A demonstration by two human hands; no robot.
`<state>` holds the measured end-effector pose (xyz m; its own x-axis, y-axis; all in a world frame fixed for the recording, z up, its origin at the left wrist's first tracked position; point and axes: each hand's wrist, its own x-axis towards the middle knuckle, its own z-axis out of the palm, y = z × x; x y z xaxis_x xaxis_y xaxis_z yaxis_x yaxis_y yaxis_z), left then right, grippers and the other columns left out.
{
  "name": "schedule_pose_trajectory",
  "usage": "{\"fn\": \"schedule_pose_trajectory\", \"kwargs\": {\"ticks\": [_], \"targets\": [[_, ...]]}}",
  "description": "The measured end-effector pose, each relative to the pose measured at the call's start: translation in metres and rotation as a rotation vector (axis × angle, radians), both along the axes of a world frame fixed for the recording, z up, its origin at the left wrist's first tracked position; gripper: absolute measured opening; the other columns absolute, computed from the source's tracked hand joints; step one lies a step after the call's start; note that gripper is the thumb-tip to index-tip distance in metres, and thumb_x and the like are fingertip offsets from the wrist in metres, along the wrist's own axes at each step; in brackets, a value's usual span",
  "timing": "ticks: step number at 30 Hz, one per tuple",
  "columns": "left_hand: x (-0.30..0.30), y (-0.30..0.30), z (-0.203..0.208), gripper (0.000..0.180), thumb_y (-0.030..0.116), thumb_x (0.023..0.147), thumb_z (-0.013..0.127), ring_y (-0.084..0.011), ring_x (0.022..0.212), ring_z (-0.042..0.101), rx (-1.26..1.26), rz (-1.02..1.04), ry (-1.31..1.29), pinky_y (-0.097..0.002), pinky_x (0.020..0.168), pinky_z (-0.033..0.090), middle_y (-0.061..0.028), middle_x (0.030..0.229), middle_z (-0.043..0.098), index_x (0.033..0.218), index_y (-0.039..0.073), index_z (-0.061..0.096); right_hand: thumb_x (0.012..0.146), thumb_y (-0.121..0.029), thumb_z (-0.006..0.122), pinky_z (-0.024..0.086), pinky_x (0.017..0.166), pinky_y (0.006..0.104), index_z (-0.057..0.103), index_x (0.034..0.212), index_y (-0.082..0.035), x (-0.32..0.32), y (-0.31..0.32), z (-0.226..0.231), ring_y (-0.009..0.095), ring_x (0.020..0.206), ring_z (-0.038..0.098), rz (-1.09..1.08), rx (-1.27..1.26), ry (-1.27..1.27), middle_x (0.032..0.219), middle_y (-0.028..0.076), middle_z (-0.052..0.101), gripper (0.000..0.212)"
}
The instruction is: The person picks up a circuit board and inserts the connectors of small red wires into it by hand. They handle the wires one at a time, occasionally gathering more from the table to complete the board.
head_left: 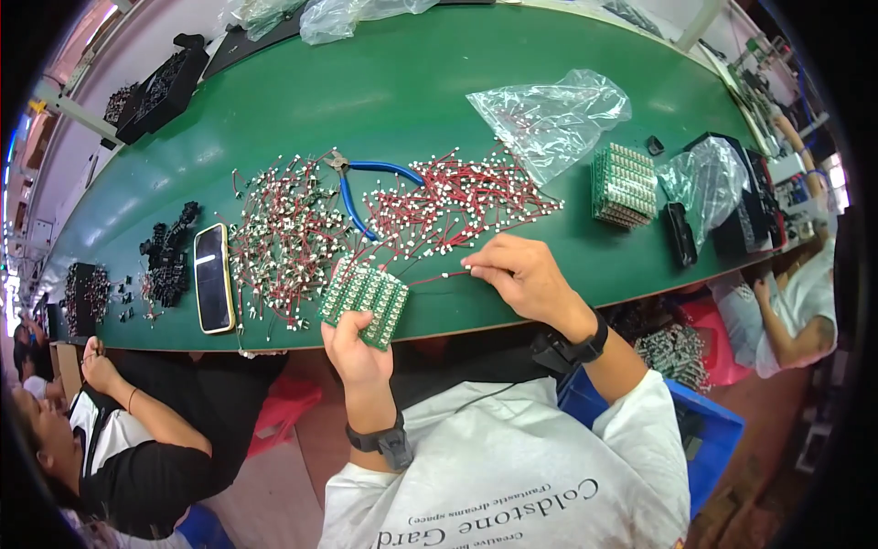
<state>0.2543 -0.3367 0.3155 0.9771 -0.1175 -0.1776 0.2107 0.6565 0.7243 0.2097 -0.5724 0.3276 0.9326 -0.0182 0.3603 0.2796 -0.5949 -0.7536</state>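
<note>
My left hand (pixel 355 352) is closed around the lower edge of a green circuit board panel (pixel 370 297), thumb on top, with rows of small pale parts facing up. To its right, my right hand (pixel 526 279) pinches the end of a thin red wire with white connectors (pixel 445 274). The wire runs leftward to the panel's upper right corner; whether it is fixed there I cannot tell. Just beyond both hands lies a heap of red wires with white connectors (pixel 457 201). Another heap of wired small parts (pixel 288 238) spreads left of the panel.
Blue-handled pliers (pixel 347 188) lie between the heaps. A phone (pixel 214 279) rests at the left, beside black parts (pixel 169 261). Rightward are a clear plastic bag (pixel 558 114), stacked green boards (pixel 624 186) and a black box (pixel 732 197). A co-worker (pixel 146 430) sits at the left.
</note>
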Motion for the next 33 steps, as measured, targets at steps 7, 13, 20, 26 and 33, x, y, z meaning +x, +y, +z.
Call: {"fn": "schedule_pose_trajectory", "kwargs": {"ticks": [7,13,20,26,33], "targets": [[0.0,-0.03,0.007,0.074,-0.008,0.069,0.042,-0.0311,0.113,0.061,0.062,-0.012,-0.018,-0.0392,0.096,0.051,-0.0245,0.125,0.058,0.143,-0.011,0.034,0.08,0.002,0.069,0.051,0.061,0.0284,0.068,0.092,0.003,0.002,0.0,0.035,0.018,0.066,0.063,0.06,0.262,0.115,0.082,0.011,0.067,0.012],[-0.008,-0.05,0.018,0.072,-0.013,0.073,0.042,-0.0224,0.11,0.062,0.206,-0.013,-0.093,-0.0325,0.094,0.051,-0.0205,0.127,0.058,0.144,-0.01,0.034,0.073,0.008,0.068,0.047,0.053,0.0335,0.062,0.086,0.001,0.01,0.044,0.042,0.025,0.062,0.058,0.072,0.025,-0.355,0.074,0.011,0.058,0.016],[-0.024,-0.047,0.01,0.057,0.004,0.094,0.056,-0.0159,0.111,0.056,0.502,0.005,-0.364,-0.0291,0.095,0.046,-0.0115,0.132,0.049,0.145,-0.008,0.034,0.076,0.006,0.067,0.048,0.053,0.0354,0.061,0.088,0.002,0.015,0.071,0.033,0.026,0.06,0.058,0.05,0.068,-0.409,0.073,0.01,0.058,0.014],[-0.026,-0.039,0.018,0.053,0.004,0.096,0.053,-0.0175,0.112,0.055,0.707,0.046,-0.561,-0.0293,0.094,0.046,-0.0154,0.134,0.047,0.143,-0.01,0.036,0.077,0.005,0.067,0.049,0.054,0.0355,0.062,0.089,0.002,0.015,0.08,0.033,0.027,0.06,0.06,0.079,0.105,-0.3,0.075,0.013,0.06,0.013],[-0.03,-0.03,0.023,0.051,0.001,0.094,0.052,-0.0275,0.117,0.055,0.855,0.111,-0.617,-0.0346,0.097,0.045,-0.0215,0.135,0.049,0.142,-0.01,0.038,0.074,0.006,0.066,0.048,0.052,0.0356,0.062,0.089,0.002,0.008,0.091,0.036,0.026,0.058,0.058,0.051,0.052,-0.309,0.074,0.012,0.059,0.016]]}}
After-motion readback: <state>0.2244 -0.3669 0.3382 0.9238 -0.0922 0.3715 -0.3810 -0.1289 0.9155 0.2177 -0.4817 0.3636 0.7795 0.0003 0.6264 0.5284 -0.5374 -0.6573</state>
